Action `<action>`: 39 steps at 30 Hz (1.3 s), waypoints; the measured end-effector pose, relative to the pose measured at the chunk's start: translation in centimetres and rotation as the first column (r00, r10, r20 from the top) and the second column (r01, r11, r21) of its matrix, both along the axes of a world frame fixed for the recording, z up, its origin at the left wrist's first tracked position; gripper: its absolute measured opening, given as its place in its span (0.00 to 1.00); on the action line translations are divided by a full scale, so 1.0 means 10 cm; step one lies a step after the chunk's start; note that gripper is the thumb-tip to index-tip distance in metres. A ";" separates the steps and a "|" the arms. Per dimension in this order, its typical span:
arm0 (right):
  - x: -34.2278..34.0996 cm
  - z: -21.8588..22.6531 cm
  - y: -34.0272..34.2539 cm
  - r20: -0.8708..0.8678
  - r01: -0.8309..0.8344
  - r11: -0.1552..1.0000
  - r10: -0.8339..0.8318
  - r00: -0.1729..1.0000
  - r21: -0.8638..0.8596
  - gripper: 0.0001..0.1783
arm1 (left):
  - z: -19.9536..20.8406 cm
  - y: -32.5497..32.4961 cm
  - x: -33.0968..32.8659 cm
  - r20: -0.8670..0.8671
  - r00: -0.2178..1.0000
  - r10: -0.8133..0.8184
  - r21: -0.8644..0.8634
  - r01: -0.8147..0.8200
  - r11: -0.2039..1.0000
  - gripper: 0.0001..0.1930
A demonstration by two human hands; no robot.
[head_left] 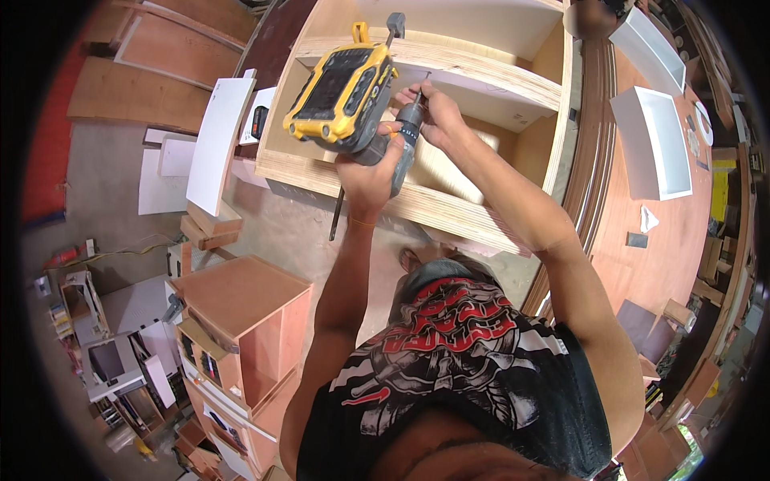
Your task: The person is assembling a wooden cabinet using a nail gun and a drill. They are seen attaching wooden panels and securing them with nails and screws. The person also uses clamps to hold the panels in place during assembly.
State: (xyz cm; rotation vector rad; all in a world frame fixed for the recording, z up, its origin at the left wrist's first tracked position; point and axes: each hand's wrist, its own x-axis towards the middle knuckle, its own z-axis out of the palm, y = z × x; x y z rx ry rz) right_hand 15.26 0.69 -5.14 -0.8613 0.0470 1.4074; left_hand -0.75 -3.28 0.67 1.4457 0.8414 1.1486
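My left hand [373,172] is wrapped round the handle of a grey and black cordless drill [405,140]. A bulky yellow and black block [341,96], apparently its battery pack, sits at the handle's end. The drill's chuck points away from me, toward the plywood cabinet [473,72]. At the drill's front, my right hand [439,116] has its fingers closed around the slim bit. A small dark screw-like tip shows just beyond the fingertips, against the pale inner panel. Below my left hand hangs a thin dark rod [337,215].
On the right, a long wooden table [642,280] bears white open boxes [654,140]. White panels [220,144] lean at the left. A brown wooden cabinet [245,297] stands lower left, with cluttered shelves [120,361] beyond it.
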 end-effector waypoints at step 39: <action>0.00 0.03 0.03 -0.013 0.018 1.000 -0.018 1.000 0.007 0.20 | -0.07 0.08 0.00 0.046 0.999 -0.007 0.021 0.007 1.000 0.09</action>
